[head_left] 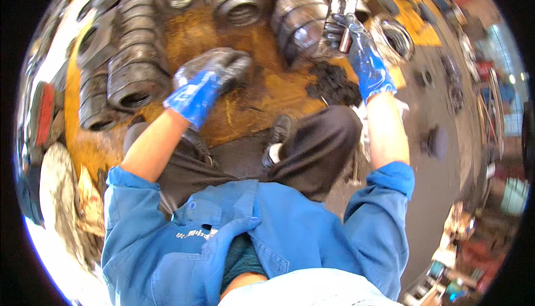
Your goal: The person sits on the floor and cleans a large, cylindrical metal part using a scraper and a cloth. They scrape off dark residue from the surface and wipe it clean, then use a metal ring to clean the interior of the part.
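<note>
Both my hands wear blue gloves, with the fingers dirtied grey and black. My right hand (359, 47), at the upper right, is closed round the handle of a scraper-like tool (343, 3); its flat, pale metal end points up and away from me. My left hand (209, 77) hovers over the stained yellow-brown work surface (259, 102) with its fingers curled together. Blur and dark smears hide what it grips, if anything. Below the right hand lies a dark, lumpy, greasy heap (332, 83). Rows of thick metal rings (239, 2) stand beyond my hands.
A stack of dark rings (136, 72) runs along the left. Beside my right hand lies a coiled or ring-shaped metal piece (397, 37). Small dark parts (434, 141) lie on the grey floor at right. My bent knees (317, 150) come close to the surface's near edge.
</note>
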A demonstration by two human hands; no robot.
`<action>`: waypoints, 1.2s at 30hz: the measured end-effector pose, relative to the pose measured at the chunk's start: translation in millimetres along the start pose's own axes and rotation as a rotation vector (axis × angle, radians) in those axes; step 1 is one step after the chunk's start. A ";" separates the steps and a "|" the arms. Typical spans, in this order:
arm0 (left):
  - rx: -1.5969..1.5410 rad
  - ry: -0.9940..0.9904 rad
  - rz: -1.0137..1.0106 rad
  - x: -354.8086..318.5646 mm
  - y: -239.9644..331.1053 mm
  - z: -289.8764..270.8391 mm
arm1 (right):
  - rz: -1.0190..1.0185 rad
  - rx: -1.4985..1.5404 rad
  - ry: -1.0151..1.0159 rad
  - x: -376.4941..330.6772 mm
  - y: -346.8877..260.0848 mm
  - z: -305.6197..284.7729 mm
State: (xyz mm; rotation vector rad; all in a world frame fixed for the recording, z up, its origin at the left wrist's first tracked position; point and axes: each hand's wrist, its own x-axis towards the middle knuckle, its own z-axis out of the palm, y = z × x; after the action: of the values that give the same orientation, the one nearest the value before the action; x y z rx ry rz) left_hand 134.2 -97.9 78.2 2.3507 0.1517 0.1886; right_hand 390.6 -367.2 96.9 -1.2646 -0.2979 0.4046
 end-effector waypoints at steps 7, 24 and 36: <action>0.147 0.107 0.112 -19.2 -32.1 -21.6 | 0.172 0.343 -0.283 -11.3 75.5 176.6; -0.136 -0.071 -0.128 -4.1 -52.9 -14.6 | 0.227 0.329 -0.423 1.4 119.1 194.9; -0.119 -0.066 -0.268 -0.6 -43.6 -21.0 | 0.219 0.394 -0.434 -11.0 110.5 193.5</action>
State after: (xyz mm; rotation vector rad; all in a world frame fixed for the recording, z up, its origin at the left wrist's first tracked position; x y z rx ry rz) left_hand 127.4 -52.7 62.1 2.1889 0.4087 -0.0111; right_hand 282.8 -179.1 44.7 -0.8153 -0.4237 0.8851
